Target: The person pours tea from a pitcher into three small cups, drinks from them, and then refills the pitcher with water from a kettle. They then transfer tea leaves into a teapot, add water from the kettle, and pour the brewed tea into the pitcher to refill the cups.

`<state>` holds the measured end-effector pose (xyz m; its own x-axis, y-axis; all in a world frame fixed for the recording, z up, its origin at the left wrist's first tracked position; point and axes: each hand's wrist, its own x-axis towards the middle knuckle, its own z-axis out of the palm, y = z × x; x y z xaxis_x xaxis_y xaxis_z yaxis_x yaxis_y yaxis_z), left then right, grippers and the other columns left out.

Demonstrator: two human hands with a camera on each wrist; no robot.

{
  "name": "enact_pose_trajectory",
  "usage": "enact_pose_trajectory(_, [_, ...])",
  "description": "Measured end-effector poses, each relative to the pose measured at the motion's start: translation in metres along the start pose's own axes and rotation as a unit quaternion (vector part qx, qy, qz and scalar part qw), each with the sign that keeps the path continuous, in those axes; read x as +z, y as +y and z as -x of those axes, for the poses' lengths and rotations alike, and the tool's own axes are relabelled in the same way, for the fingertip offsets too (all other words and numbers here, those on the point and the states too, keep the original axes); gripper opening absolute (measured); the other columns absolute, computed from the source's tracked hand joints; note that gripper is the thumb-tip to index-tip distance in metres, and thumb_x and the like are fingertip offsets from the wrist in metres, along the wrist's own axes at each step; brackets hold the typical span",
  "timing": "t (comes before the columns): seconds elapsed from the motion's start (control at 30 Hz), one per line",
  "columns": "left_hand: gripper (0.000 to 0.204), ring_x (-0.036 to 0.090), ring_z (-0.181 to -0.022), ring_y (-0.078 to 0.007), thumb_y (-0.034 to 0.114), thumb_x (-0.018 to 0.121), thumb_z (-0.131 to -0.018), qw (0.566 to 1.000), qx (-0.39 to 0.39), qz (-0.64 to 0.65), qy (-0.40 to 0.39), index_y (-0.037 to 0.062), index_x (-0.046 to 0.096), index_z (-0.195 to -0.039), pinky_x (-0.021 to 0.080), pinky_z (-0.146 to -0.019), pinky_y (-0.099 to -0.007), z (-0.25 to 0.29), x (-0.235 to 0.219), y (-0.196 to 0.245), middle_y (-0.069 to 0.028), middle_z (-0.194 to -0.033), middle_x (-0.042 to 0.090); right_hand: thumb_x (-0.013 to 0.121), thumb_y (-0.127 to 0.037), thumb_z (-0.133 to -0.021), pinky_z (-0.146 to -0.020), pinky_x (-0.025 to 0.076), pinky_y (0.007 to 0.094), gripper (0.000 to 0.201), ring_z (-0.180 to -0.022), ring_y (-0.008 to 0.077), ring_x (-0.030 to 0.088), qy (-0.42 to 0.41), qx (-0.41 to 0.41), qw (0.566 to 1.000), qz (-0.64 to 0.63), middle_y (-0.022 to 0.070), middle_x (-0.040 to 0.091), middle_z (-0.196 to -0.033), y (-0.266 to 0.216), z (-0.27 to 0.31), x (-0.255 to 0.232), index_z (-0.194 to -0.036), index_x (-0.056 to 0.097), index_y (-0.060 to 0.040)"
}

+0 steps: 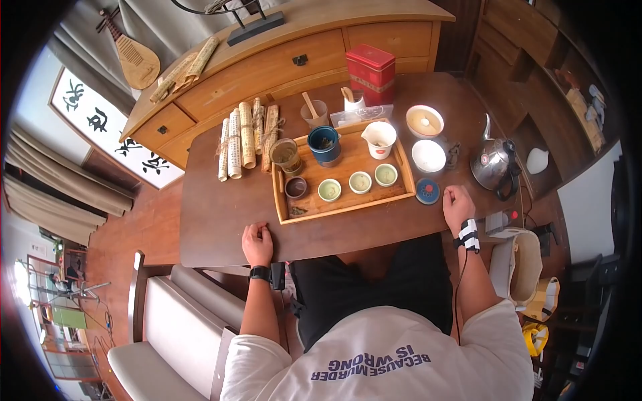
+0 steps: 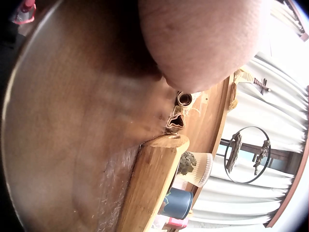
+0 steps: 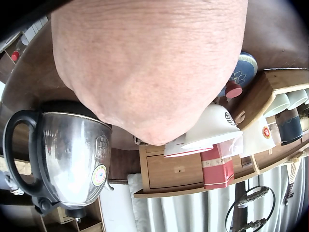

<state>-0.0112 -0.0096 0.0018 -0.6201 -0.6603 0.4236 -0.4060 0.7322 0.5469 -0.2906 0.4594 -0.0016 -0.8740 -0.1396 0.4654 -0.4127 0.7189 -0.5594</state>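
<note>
In the head view my left hand (image 1: 257, 244) rests on the table's front edge, fingers loosely curled, holding nothing. My right hand (image 1: 458, 208) lies at the table's right side, also loosely curled and empty, just beside a blue lid (image 1: 427, 191). Between the hands, farther back, a wooden tray (image 1: 348, 208) bears three pale green cups, a small dark cup (image 1: 296, 188), a blue cup (image 1: 324, 152), a glass cup (image 1: 285, 159) and a white pitcher (image 1: 379, 143). The wrist views show only the back of each hand (image 2: 203, 43) (image 3: 149, 72); their fingers are hidden there.
Tied scrolls (image 1: 247, 137) lie at the back left. Behind the tray stand a red tin (image 1: 371, 73) and a cup with a wooden handle (image 1: 313, 113). Two white bowls, the nearer one (image 1: 428, 156) beside the tray, and a steel kettle (image 1: 493, 164) are on the right.
</note>
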Motion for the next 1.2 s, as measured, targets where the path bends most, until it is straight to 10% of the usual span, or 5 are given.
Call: enact_pose_trajectory(1.2, [0.019,0.066,-0.086,-0.0388,0.019,0.066,-0.1,1.0,0.002,-0.012,0.01,0.0025,0.073,-0.094,0.053,-0.079,-0.0471,-0.0011,0.0002,0.0003,-0.0167,-0.09,0.069,0.072,-0.011,-0.09,-0.067,0.053,0.0444,0.006,-0.077,0.033,0.067,-0.007,0.005,1.0,0.009,0.0097,0.066,-0.086,-0.0018,-0.0002,-0.0013,-0.094,0.069,-0.0071])
